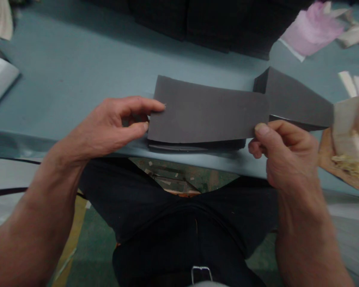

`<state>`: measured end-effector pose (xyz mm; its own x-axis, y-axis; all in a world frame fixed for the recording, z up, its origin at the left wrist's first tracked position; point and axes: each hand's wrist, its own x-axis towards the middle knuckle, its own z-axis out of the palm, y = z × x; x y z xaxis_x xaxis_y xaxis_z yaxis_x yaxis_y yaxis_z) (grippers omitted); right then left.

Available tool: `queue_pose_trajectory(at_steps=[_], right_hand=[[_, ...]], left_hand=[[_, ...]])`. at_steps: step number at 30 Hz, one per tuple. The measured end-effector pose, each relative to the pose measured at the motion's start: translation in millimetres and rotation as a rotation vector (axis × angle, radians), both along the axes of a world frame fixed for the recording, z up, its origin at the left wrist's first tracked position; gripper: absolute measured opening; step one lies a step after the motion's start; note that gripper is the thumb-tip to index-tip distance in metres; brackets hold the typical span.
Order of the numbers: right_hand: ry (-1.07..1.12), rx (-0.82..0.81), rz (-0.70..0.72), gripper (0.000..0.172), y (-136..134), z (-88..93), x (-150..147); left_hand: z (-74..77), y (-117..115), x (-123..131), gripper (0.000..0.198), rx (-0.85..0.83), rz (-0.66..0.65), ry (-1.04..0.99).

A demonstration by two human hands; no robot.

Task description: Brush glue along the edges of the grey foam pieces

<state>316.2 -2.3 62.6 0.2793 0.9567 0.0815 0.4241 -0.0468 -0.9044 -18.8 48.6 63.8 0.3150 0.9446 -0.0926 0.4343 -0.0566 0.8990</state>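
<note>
A dark grey rectangular sheet point(209, 109) lies over a low stack of similar dark pieces point(197, 146) at the table's front edge. At its near right corner, my right hand point(290, 149) pinches the sheet between thumb and fingers, lifting that end slightly past the stack. My left hand point(113, 125) is at the left end, index fingertip resting on the sheet's top and thumb by its near left edge, the two fingers apart. Beyond my right hand stands a taller stack of dark grey pieces point(299, 99), partly behind the sheet's right end.
The blue-green table point(77, 75) ends just in front of my lap. Large dark stacks point(215, 24) line the back. Pink cloth point(314, 30) and pale scraps lie at the far right, with a beige bundle point(351, 139) nearer. A white folded piece point(0, 79) sits at left.
</note>
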Motion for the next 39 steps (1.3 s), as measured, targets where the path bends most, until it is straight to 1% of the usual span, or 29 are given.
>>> queue_pose_trajectory(at_steps=[3, 6, 8, 13, 17, 22, 28, 33, 39], right_hand=[[-0.003, -0.008, -0.005, 0.03, 0.6, -1.8, 1.3], [0.003, 0.0, -0.009, 0.029, 2.1, -1.3, 0.6], [0.011, 0.012, -0.015, 0.029, 3.5, 0.2, -0.9], [0.003, 0.012, -0.045, 0.029, 6.4, 3.7, -3.1], [0.004, 0.019, -0.039, 0.029, 7.4, 3.0, -2.4], [0.028, 0.024, -0.028, 0.025, 8.0, 1.6, -2.0], [0.013, 0.013, -0.026, 0.027, 8.1, 1.6, -2.4], [-0.003, 0.018, -0.022, 0.032, 8.8, -0.1, -1.7], [0.038, 0.048, -0.002, 0.031, 8.8, 0.1, -2.7]], left_hand=[[-0.6, 1.4, -4.9, 0.056, -0.017, -0.041, 0.026], [2.0, 1.6, -8.5, 0.057, 0.007, -0.092, 0.085], [3.0, 1.4, -9.9, 0.057, 0.022, -0.117, 0.081], [0.8, 1.5, -12.4, 0.058, 0.006, -0.127, 0.079], [-0.2, 3.1, -14.3, 0.062, -0.004, -0.118, 0.082], [0.8, 3.5, -11.4, 0.059, -0.043, -0.101, 0.036], [-6.2, -2.7, -3.0, 0.045, 0.024, -0.011, -0.001], [-8.7, -5.1, 0.3, 0.045, 0.031, 0.03, -0.036], [-10.0, -5.8, -0.6, 0.046, 0.027, 0.041, 0.01]])
